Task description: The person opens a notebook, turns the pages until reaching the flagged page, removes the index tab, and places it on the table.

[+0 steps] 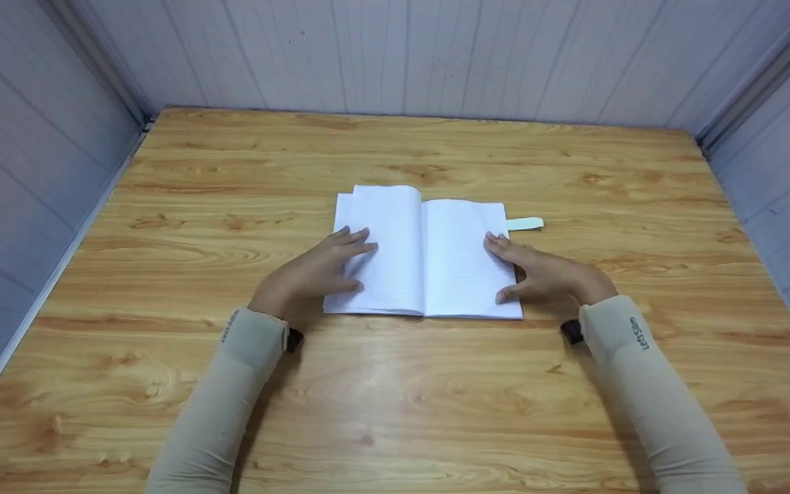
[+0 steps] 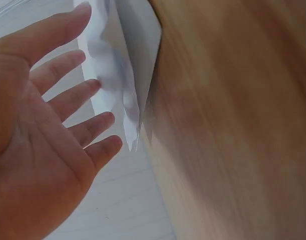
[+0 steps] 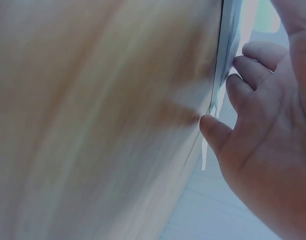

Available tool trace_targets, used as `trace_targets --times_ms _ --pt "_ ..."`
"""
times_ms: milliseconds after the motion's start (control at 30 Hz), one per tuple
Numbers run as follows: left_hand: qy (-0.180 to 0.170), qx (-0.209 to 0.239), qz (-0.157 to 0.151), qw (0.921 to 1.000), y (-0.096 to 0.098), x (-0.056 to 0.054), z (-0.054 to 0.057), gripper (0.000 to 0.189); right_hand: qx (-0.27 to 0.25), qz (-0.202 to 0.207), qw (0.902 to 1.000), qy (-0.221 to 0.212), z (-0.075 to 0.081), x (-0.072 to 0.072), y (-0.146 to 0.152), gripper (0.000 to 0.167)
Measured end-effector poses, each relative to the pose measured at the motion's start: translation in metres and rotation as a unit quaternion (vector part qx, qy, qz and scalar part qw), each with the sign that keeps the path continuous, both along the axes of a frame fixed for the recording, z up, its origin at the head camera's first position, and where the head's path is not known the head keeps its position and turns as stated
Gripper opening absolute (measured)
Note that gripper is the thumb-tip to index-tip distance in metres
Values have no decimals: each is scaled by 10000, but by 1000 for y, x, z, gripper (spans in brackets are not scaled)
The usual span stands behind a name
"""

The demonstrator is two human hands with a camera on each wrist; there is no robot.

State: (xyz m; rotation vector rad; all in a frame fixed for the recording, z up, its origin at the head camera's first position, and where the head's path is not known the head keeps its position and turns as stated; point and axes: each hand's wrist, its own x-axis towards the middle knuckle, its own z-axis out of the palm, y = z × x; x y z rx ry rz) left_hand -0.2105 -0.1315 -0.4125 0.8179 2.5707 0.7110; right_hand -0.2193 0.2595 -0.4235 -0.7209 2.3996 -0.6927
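Observation:
An open notebook (image 1: 460,267) with white, faintly lined pages lies on the wooden table. On its left side, one page (image 1: 391,206) sits raised and offset above the pages beneath. My left hand (image 1: 323,267) is over the left page's outer part, fingers spread and holding nothing; the left wrist view shows its palm (image 2: 47,135) beside the wavy page edges (image 2: 110,75). At the notebook's right edge, my right hand (image 1: 546,267) has its fingertips on the right page. In the right wrist view the little finger (image 3: 213,130) of that extended hand is right at the notebook's side.
A pale green strip (image 1: 525,224) sticks out from the notebook's right edge, beyond my right fingers. Wood-grain table (image 1: 395,412) surrounds the notebook. White panel walls (image 1: 381,55) stand behind the table and along both sides.

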Motion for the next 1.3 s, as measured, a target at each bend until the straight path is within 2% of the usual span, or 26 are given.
trace_targets --times_ms 200,300,467,600,800,1067,1300 --pt "-736 -360 -1 9966 -7 -2 -3 73 210 97 9997 -32 -1 -1 2 104" --pt "-936 -456 14 9946 -11 -3 -4 76 408 113 9991 -8 0 -2 3 102" --pt "-1068 -501 124 9929 -15 -6 -4 79 576 108 9983 38 2 -3 5 101" --pt "-1092 -562 101 9924 -17 -8 -4 81 558 99 9984 82 3 -3 4 101" --pt "-1162 -590 143 9914 -17 -8 -4 82 304 2 9993 -199 2 -3 4 102" --pt "-1279 -526 334 9898 -17 -8 -3 83 408 128 9988 -253 0 -5 7 104" --pt "-1205 -442 156 9916 -19 -9 -3 84 392 377 9982 -244 1 -6 8 114"
